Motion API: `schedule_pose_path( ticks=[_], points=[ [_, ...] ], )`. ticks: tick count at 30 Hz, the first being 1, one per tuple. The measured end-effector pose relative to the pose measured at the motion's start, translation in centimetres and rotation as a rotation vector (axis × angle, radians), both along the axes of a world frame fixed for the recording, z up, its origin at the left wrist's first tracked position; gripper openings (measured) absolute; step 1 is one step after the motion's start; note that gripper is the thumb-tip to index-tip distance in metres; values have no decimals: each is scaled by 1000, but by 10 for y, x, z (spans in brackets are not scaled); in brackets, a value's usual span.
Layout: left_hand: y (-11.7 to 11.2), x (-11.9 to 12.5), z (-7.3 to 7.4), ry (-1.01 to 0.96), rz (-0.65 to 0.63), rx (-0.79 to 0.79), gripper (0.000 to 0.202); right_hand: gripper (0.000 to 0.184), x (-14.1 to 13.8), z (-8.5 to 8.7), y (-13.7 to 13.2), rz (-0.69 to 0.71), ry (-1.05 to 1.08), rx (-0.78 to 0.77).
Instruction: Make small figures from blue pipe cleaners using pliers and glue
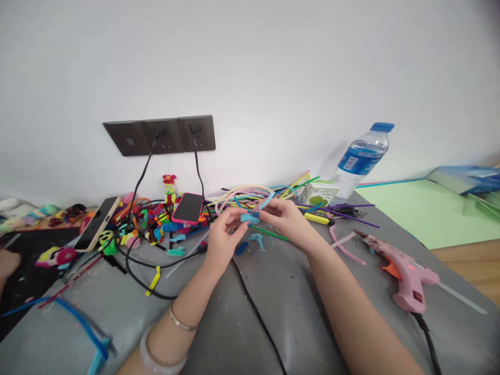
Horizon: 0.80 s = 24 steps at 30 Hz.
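Between my fingertips, over the middle of the grey table, is a light blue pipe cleaner bent into a small flat coil. A loose end of it curves up past my right fingers. My left hand pinches the coil from the left, thumb below and fingers above. Pinching its right side is my right hand, and the two hands nearly meet. Just below them lie a short bent light blue piece and a dark blue piece. Behind the hands spreads a pile of long coloured pipe cleaners.
A pink glue gun lies at right with its cord. A water bottle leans near a small green-and-white box. Black cables cross the table by a pink-cased phone and small colourful figures. Another person's hand shows at far left.
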<state>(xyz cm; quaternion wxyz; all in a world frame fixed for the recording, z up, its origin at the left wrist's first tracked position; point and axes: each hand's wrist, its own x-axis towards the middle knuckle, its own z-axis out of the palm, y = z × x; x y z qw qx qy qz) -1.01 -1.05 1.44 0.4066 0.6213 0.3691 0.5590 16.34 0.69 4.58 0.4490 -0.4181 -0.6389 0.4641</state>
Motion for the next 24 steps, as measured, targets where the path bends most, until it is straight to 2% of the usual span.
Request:
schedule_pose_path(
  ticks=[7, 13, 24],
  points=[
    [2, -2, 1, -36, 1, 8, 16, 30, 0, 4, -4, -9, 18, -7],
    [1, -3, 1, -65, -5, -12, 19, 23, -1, 11, -7, 36, 130, -9],
    [3, -2, -1, -187, -105, -122, 24, 17, 6, 5, -8, 159, 198, -174]
  ],
)
